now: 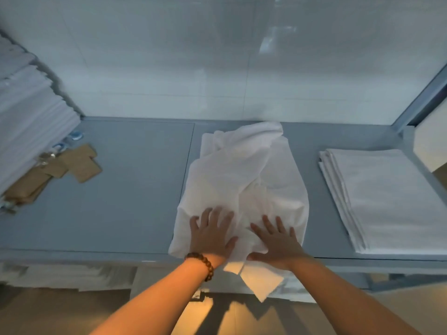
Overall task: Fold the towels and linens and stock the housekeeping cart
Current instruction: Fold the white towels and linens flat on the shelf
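The left hand [212, 232] lies flat with its fingers straight and spread, pressing the near left part of the cloth [244, 180]. A bead bracelet [202, 263] circles its wrist. Just beside it, at 3 o'clock, the right hand [278, 240] is likewise flat and spread, palm down on the cloth's near right part. Neither hand curls round anything. The 2 thumbs point toward each other, with a rumpled ridge of fabric between them.

The cloth is white and creased. It lies on the grey table [133, 189] and stretches from the hands toward 12 o'clock, almost to the tiled wall [169, 68]. One corner hangs over the table's near edge at 6 o'clock, between the forearms.

At 3 o'clock from the cloth, apart from it, sits a neat stack [387, 197] of folded white linens. At 9 o'clock, well apart, brown packets [77, 163] lie scattered at the foot of a tall, leaning pile [31, 117] of folded white linen at 10 o'clock.
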{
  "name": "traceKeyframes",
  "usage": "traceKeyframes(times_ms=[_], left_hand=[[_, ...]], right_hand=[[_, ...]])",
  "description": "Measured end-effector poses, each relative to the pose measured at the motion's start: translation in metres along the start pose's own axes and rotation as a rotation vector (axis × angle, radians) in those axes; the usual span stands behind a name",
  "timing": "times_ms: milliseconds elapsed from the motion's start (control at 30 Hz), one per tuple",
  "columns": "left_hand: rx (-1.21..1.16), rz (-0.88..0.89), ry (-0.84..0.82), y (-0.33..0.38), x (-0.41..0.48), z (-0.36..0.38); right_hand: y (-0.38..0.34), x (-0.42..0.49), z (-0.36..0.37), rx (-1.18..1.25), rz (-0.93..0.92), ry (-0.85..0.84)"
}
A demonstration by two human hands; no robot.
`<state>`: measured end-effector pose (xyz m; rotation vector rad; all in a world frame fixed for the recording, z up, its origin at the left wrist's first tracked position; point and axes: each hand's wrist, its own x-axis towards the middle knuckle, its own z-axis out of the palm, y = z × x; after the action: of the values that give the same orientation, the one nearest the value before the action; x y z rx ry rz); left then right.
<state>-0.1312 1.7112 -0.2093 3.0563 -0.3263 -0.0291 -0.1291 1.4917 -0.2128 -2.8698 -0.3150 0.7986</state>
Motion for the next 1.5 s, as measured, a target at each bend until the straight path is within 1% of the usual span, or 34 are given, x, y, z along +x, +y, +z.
traceKeyframes(times_ms=[67,133,200,233,267,333,400,433,567,667,733,800,867,933,1033,1100,1167,1233,1267,1333,1400,1433,1500], left_hand=[[-0.036,0.046,0.032,-0.007,0.019,-0.008],[-0.039,0.074,-0.001,-0.007,0.040,-0.014],[-0.035,0.084,-0.059,-0.003,0.058,-0.015],[-0.038,0.076,-0.097,-0.001,0.065,-0.014],[-0.045,0.060,-0.137,0.001,0.071,-0.013],[-0.032,0.029,-0.191,0.004,0.078,-0.010],[0.007,0.025,-0.178,0.005,0.080,-0.008],[0.016,0.026,-0.161,0.004,0.080,-0.007],[-0.036,0.013,-0.172,0.000,0.082,-0.010],[-0.140,-0.035,-0.137,-0.008,0.081,-0.018],[-0.217,-0.072,-0.047,-0.014,0.079,-0.023],[-0.250,-0.058,0.071,-0.022,0.079,-0.030],[-0.315,-0.007,0.103,-0.029,0.085,-0.045],[-0.446,0.021,0.116,-0.031,0.095,-0.069],[-0.660,-0.014,0.192,-0.042,0.107,-0.108],[-0.782,-0.052,0.295,-0.056,0.104,-0.127],[-0.785,-0.081,0.380,-0.071,0.099,-0.139],[-0.758,-0.099,0.442,-0.086,0.091,-0.152],[-0.747,-0.106,0.476,-0.095,0.087,-0.158],[-0.714,-0.135,0.549,-0.115,0.078,-0.168],[-0.655,-0.168,0.630,-0.139,0.067,-0.171],[-0.631,-0.181,0.659,-0.151,0.059,-0.172],[-0.612,-0.199,0.684,-0.173,0.043,-0.172]], right_hand=[[-0.005,0.003,-0.008,0.123,0.013,0.091],[-0.008,0.008,-0.018,0.215,0.034,0.278],[-0.008,0.020,-0.026,0.203,0.051,0.477],[-0.007,0.027,-0.030,0.174,0.066,0.528],[-0.006,0.034,-0.034,0.149,0.092,0.538],[-0.004,0.049,-0.040,0.129,0.143,0.492],[-0.007,0.061,-0.044,0.118,0.161,0.442],[-0.009,0.067,-0.045,0.116,0.160,0.453],[-0.018,0.076,-0.054,0.147,0.149,0.699],[-0.025,0.075,-0.065,0.329,0.136,0.771],[-0.034,0.070,-0.078,0.429,0.081,0.836],[-0.047,0.063,-0.097,0.451,-0.005,0.916],[-0.064,0.055,-0.119,0.443,-0.112,0.973],[-0.085,0.044,-0.140,0.426,-0.251,1.025],[-0.116,0.031,-0.165,0.396,-0.439,1.121],[-0.130,0.027,-0.174,0.392,-0.556,1.125],[-0.142,0.025,-0.179,0.452,-0.627,1.047],[-0.153,0.026,-0.182,0.494,-0.646,0.978],[-0.158,0.028,-0.182,0.465,-0.631,0.991],[-0.166,0.037,-0.184,0.367,-0.519,1.024],[-0.174,0.047,-0.187,0.342,-0.393,0.943],[-0.181,0.052,-0.187,0.330,-0.377,0.896],[-0.201,0.064,-0.186,0.272,-0.411,0.820]])
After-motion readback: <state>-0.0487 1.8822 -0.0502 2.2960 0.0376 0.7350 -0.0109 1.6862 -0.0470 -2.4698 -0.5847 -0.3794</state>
